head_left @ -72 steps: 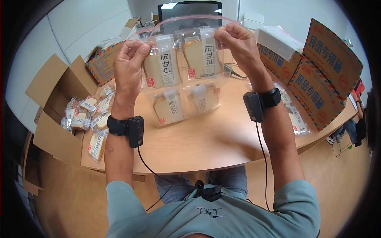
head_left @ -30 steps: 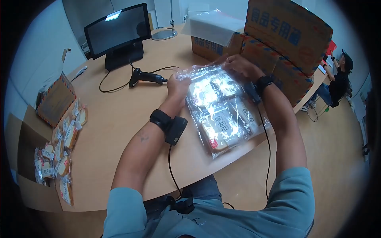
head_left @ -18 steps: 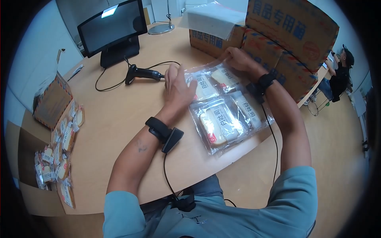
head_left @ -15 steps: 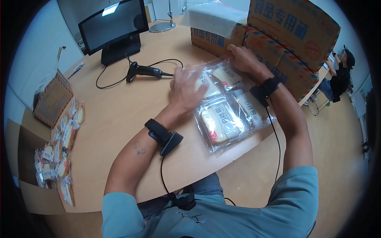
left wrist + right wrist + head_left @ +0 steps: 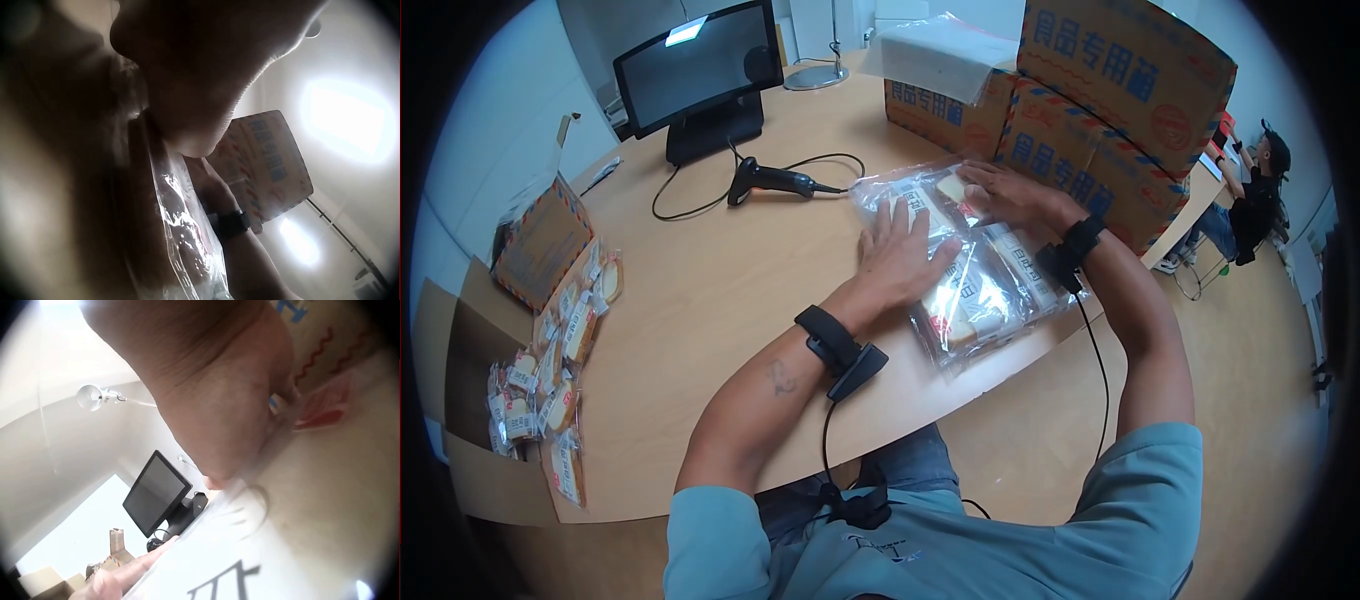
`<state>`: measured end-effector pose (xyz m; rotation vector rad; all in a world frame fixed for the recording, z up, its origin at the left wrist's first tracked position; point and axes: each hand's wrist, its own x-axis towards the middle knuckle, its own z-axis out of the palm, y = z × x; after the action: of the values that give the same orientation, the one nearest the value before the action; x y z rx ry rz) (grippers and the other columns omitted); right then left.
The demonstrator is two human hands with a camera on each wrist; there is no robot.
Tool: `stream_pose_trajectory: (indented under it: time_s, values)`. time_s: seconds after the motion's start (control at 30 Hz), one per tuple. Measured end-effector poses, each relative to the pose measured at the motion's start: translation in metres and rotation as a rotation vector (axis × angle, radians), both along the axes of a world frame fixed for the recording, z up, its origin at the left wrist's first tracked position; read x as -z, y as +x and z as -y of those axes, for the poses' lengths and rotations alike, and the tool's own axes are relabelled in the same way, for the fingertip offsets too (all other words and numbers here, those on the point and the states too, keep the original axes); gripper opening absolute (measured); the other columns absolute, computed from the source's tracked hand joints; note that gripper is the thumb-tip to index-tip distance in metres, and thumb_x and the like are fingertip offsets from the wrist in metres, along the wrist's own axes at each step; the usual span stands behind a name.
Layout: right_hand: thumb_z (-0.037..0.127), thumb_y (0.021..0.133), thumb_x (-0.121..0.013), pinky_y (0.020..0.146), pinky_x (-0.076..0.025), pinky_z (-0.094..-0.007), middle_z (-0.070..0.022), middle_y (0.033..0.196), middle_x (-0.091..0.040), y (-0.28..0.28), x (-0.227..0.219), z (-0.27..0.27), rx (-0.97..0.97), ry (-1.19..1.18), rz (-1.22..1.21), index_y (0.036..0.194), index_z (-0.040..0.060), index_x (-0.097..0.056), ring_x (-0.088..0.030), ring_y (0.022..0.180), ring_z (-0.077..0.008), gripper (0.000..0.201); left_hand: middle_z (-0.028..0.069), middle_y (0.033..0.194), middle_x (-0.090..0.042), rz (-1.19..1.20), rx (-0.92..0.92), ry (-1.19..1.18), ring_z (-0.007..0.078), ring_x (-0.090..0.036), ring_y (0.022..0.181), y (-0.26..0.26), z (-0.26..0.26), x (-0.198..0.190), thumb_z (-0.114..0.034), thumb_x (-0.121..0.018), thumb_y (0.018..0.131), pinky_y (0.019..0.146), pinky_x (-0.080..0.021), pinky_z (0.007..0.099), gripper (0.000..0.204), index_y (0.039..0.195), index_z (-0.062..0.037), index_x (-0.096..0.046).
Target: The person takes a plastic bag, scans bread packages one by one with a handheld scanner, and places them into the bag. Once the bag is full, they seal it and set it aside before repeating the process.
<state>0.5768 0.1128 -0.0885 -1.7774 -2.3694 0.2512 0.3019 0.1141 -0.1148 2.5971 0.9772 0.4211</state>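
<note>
**Both hands flat on the bag**

The clear bag [image 5: 975,270] of wrapped bread lies on the worktop [image 5: 730,290] near its front edge, before two stacked boxes [image 5: 1100,100]. Four packets seem to sit inside, though the hands hide some. The left hand [image 5: 905,255] presses it, fingers straight and spread; the right hand [image 5: 1005,195] lies flat on its far end. The left wrist view shows only crinkled film [image 5: 181,225] under the palm. The head view alone takes in one scanner [image 5: 775,180], one screen [image 5: 695,75] and loose packets [image 5: 560,350] at left.
</note>
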Motion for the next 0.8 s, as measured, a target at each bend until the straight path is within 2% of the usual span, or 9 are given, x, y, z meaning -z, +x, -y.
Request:
stream_pose_trajectory:
  time_s: [0.17,0.23,0.3,0.37,0.43,0.63,0.7,0.73,0.8]
  values:
    - [0.054,0.103,-0.036,0.122,-0.019,-0.0407,-0.0231,0.161,-0.022,0.000,-0.008,0.008,0.031,0.034,-0.018,0.152,-0.0009,-0.031,-0.018,0.151,-0.0343,0.074,0.0299,0.159,-0.018,-0.035,-0.068,0.007,0.0470,-0.007,0.150,-0.003,0.010,-0.007,-0.063,-0.038,0.097,0.114,-0.013,0.0685,0.081,0.151,-0.0023,-0.035]
    - [0.054,0.103,-0.036,0.122,-0.019,-0.0410,-0.0231,0.161,-0.022,0.005,-0.006,0.009,0.034,0.091,-0.027,0.152,0.0000,-0.031,-0.018,0.151,-0.0348,0.074,0.0275,0.161,-0.017,0.082,0.054,0.220,0.0464,-0.007,0.150,-0.006,0.013,-0.008,-0.065,-0.039,0.096,0.113,-0.012,0.0691,0.078,0.152,-0.0107,-0.037]
    - [0.055,0.103,-0.035,0.123,-0.018,-0.0409,-0.0218,0.162,-0.020,0.003,-0.012,0.016,-0.020,0.081,0.045,0.153,0.0023,-0.030,-0.017,0.151,-0.0349,0.073,0.0263,0.161,-0.018,0.017,0.107,0.177,0.0470,-0.007,0.150,-0.007,0.020,-0.011,-0.065,-0.040,0.095,0.113,-0.012,0.0692,0.076,0.152,-0.0142,-0.038]
    - [0.055,0.103,-0.034,0.123,-0.017,-0.0407,-0.0211,0.162,-0.020,0.002,-0.003,0.018,0.044,0.047,0.018,0.153,0.0029,-0.030,-0.017,0.151,-0.0347,0.073,0.0250,0.161,-0.018,-0.045,0.157,0.143,0.0475,-0.007,0.150,-0.008,0.025,-0.010,-0.065,-0.041,0.095,0.113,-0.013,0.0693,0.074,0.152,-0.0177,-0.039]
    - [0.056,0.104,-0.033,0.123,-0.017,-0.0405,-0.0204,0.162,-0.019,0.001,0.002,0.018,0.103,0.016,-0.007,0.154,0.0034,-0.030,-0.017,0.151,-0.0345,0.072,0.0217,0.163,-0.016,-0.017,0.170,-0.012,0.0487,-0.002,0.150,-0.008,0.030,-0.002,-0.065,-0.043,0.093,0.108,-0.009,0.0759,0.075,0.151,-0.0180,-0.040]
    - [0.054,0.104,-0.030,0.123,-0.015,-0.0403,-0.0188,0.164,-0.016,0.001,-0.007,0.021,0.073,-0.048,-0.033,0.155,0.0039,-0.025,-0.014,0.152,-0.0337,0.072,0.0234,0.162,-0.016,-0.032,0.156,-0.015,0.0503,-0.004,0.149,-0.006,0.039,0.000,-0.066,-0.041,0.094,0.110,-0.012,0.0732,0.076,0.154,-0.0185,-0.035]
    - [0.044,0.102,-0.042,0.113,-0.036,-0.0423,-0.0275,0.147,-0.043,0.002,-0.007,0.015,0.040,0.180,-0.042,0.141,0.0007,-0.049,-0.042,0.138,-0.0381,0.059,0.0232,0.163,-0.015,-0.043,0.161,-0.033,0.0496,-0.003,0.149,-0.007,0.040,-0.008,-0.067,-0.040,0.094,0.110,-0.012,0.0733,0.078,0.154,-0.0187,-0.034]
    - [0.044,0.102,-0.042,0.113,-0.036,-0.0423,-0.0275,0.147,-0.043,-0.008,-0.023,0.017,0.036,0.183,-0.039,0.141,0.0007,-0.049,-0.042,0.138,-0.0381,0.059,0.0229,0.163,-0.013,-0.062,0.169,-0.058,0.0489,-0.003,0.149,-0.008,0.040,-0.010,-0.069,-0.039,0.094,0.110,-0.012,0.0734,0.079,0.155,-0.0189,-0.033]
    - [0.031,0.097,-0.054,0.095,-0.050,-0.0448,-0.0220,0.124,-0.064,-0.045,-0.076,0.025,0.273,-0.038,0.127,0.116,0.0039,-0.067,-0.061,0.115,-0.0374,0.036,0.0228,0.163,-0.013,-0.045,0.162,-0.068,0.0482,-0.002,0.150,-0.010,0.036,-0.012,-0.070,-0.038,0.093,0.111,-0.011,0.0733,0.081,0.155,-0.0191,-0.032]
